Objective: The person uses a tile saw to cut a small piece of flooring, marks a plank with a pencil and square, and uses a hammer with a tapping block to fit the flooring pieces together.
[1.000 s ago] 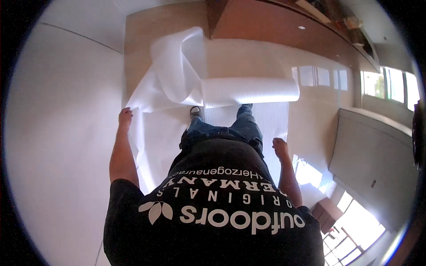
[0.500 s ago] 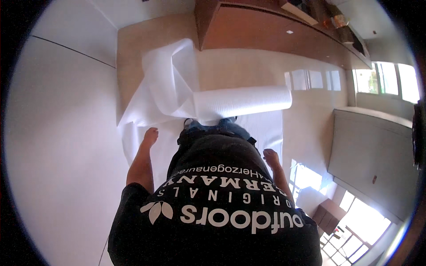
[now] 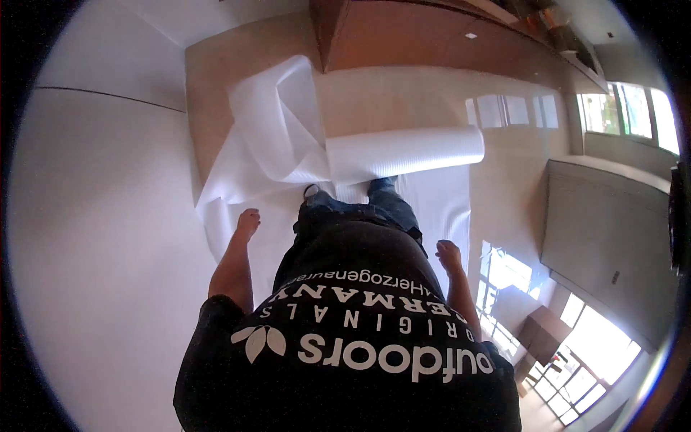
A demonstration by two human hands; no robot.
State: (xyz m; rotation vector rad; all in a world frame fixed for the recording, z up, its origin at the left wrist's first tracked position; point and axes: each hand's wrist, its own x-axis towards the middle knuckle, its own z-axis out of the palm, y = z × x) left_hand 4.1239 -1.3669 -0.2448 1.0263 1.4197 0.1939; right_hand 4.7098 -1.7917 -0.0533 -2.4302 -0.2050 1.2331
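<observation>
A thick roll of white foam sheeting [image 3: 407,153] lies crosswise on the floor just beyond my feet. Its loose end [image 3: 277,108] is folded and bunched up to the left of the roll. More of the white sheet [image 3: 443,198] spreads flat under me, a little wrinkled at the right. My left hand [image 3: 249,222] hangs at my side above the sheet, fingers curled in, with nothing seen in it. On the other side my right hand [image 3: 448,255] is also loosely curled and apart from the roll. Neither hand touches the sheeting.
A white wall [image 3: 101,216] runs along the left. Ahead stands a brown wooden cabinet [image 3: 410,39] on the beige tiled floor [image 3: 389,93]. At the right are a grey panel [image 3: 604,241], a brown box-shaped piece [image 3: 541,335] and bright windows [image 3: 628,111].
The roll appears slightly farther ahead and to the right. My legs show more, with my right leg forward against the roll. Both hands stay at my sides.
</observation>
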